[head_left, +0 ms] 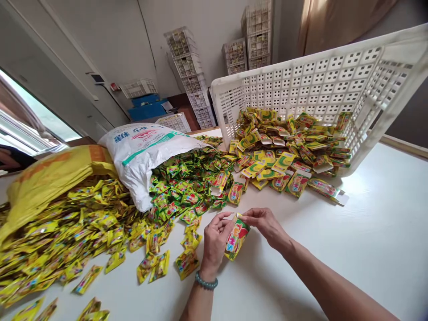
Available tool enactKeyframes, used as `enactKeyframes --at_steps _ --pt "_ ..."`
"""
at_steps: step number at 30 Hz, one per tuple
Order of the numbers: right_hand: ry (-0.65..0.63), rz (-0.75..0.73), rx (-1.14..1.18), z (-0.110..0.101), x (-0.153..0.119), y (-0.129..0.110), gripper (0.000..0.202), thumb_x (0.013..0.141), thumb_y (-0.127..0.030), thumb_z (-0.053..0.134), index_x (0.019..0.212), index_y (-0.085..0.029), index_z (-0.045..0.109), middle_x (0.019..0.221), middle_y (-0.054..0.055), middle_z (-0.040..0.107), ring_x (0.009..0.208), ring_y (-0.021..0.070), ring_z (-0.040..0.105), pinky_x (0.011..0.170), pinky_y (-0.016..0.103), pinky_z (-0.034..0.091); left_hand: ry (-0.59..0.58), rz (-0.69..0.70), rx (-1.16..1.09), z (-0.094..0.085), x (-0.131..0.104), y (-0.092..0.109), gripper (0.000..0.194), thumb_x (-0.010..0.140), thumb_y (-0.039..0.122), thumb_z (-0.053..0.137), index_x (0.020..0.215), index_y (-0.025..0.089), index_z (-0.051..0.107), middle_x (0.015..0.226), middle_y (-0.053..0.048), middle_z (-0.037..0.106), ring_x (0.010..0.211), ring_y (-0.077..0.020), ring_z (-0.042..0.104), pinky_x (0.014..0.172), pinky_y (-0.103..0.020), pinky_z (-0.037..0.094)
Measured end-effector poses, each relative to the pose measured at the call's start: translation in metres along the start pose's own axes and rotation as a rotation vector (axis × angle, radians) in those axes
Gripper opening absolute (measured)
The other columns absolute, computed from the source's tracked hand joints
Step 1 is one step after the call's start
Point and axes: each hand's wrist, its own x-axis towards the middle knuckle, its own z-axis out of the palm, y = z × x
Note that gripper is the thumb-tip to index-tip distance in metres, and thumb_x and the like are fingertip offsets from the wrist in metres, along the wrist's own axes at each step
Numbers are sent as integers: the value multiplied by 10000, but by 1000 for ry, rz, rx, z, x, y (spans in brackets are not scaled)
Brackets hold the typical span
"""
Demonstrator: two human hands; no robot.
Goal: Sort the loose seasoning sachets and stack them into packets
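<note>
A small candy box point(237, 240), printed in yellow, green and red, is held upright and tilted above the white table point(290, 267). My left hand point(214, 243) has its fingers and thumb closed around the box's left side. At the top end, my right hand point(262, 221) pinches the box's white flap between thumb and fingertips. Beyond my hands lies a heap of small green wrapped sachets point(187, 187). Left of my left hand are loose yellow sachets point(187, 263), several of them spread apart. Whether anything is inside the box is hidden.
A white plastic crate point(301, 67) lies tipped on its side, candy boxes point(267, 160) spilling out. A white sack point(147, 142) and a yellow sack point(56, 169) spill sachets on the left. Stacked crates point(192, 76) stand along the back wall.
</note>
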Motion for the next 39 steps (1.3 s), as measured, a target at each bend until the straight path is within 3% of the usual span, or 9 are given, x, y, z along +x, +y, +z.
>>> enactKeyframes --at_steps 4,10,16,19,23,26,29,33,39 --pt "-59 25 -53 -5 -1 -5 328 580 -439 803 659 -129 730 609 19 638 608 133 485 615 275 351 5 -1 21 -1 0 -2 338 738 358 736 994 166 628 724 -8 693 664 -152 654 629 -234 522" --pt "-98 -97 -90 3 -9 -8 276 701 -438 719 713 -165 752 718 24 625 716 166 541 686 285 406 82 -17 -54 -1 1 -3 361 722 371 741 982 154 615 719 -32 711 648 -168 664 621 -257 521" --pt "43 -318 -146 31 -19 9 319 794 -485 652 965 -237 759 865 44 605 832 201 574 731 307 445 117 -5 -202 -2 4 3 341 720 331 745 969 173 575 696 -2 699 620 -136 646 603 -225 481" --pt "94 -372 -244 35 -20 15 348 880 -502 544 942 -232 755 875 59 636 845 205 582 756 314 434 122 -45 -236 -3 2 2 358 712 351 747 954 186 541 631 31 664 552 -123 618 558 -218 462" --pt "195 -364 -433 21 -7 17 469 924 -534 434 780 -202 733 792 74 662 805 220 587 757 328 422 -145 -194 -4 -3 -5 -2 312 693 314 744 921 164 593 608 15 664 540 -135 607 544 -230 452" --pt "315 -419 -593 11 19 12 422 925 -507 432 937 -191 711 928 99 687 890 247 589 798 349 431 -323 -165 229 -4 -7 -2 235 697 242 708 911 148 681 684 -26 698 638 -154 625 604 -241 458" --pt "335 -507 -902 10 52 3 436 905 -454 489 1221 -180 611 1184 134 633 1117 297 511 938 420 384 -133 -36 344 -13 -2 6 205 723 302 693 862 152 701 729 -43 705 690 -162 626 627 -242 453" --pt "206 -451 -1329 11 87 -7 729 775 -424 666 1423 -210 409 1393 170 468 1319 386 289 986 520 298 136 -28 276 -45 5 23 271 696 398 723 796 151 674 668 -35 694 653 -151 629 627 -237 461" --pt "155 -420 -1381 8 65 4 825 713 -390 680 1445 -174 367 1262 202 516 1138 375 443 917 497 343 494 12 155 -105 -8 36 438 618 521 771 803 140 659 691 -33 705 672 -149 639 651 -243 483"
